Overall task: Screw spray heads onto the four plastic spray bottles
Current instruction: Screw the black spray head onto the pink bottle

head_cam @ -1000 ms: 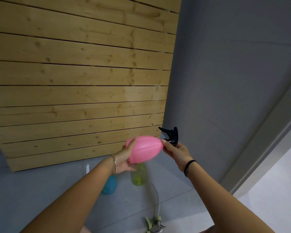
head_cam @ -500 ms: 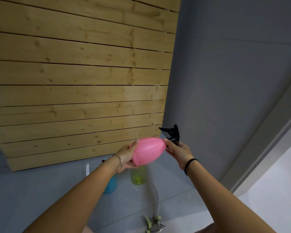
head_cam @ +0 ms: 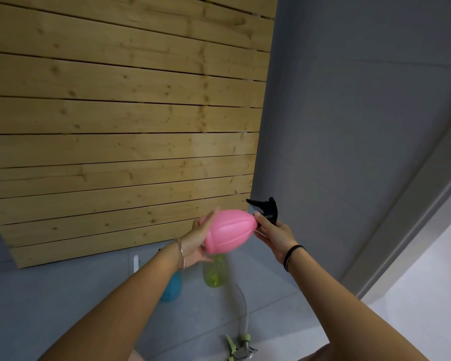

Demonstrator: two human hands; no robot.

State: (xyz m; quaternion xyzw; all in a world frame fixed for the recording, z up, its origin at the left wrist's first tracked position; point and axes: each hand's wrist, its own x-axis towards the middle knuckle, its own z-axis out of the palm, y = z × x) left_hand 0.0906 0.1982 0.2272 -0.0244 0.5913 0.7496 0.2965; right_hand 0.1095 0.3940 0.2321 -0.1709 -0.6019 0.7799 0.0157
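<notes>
I hold a pink ribbed spray bottle (head_cam: 227, 231) on its side in front of me. My left hand (head_cam: 197, 241) cups its base, fingers wrapped around it. At the bottle's neck sits a black spray head (head_cam: 264, 207), and my right hand (head_cam: 275, 234) grips it at the collar. Below my hands, a yellow-green bottle (head_cam: 214, 272) and a blue bottle (head_cam: 172, 286) stand on the grey floor; my left forearm partly covers the blue one. A light green spray head with its tube (head_cam: 241, 342) lies on the floor near the bottom edge.
A panel of wooden slats (head_cam: 120, 126) leans against the wall ahead and to the left. A grey wall (head_cam: 349, 113) rises on the right, with a grey frame (head_cam: 414, 194) and a white floor (head_cam: 414, 295) beyond it. A small white object (head_cam: 136, 263) stands below the slats.
The pink bottle has shifted slightly right and its base tipped lower, as my left hand re-gripped around it. My right hand stays on the black spray head.
</notes>
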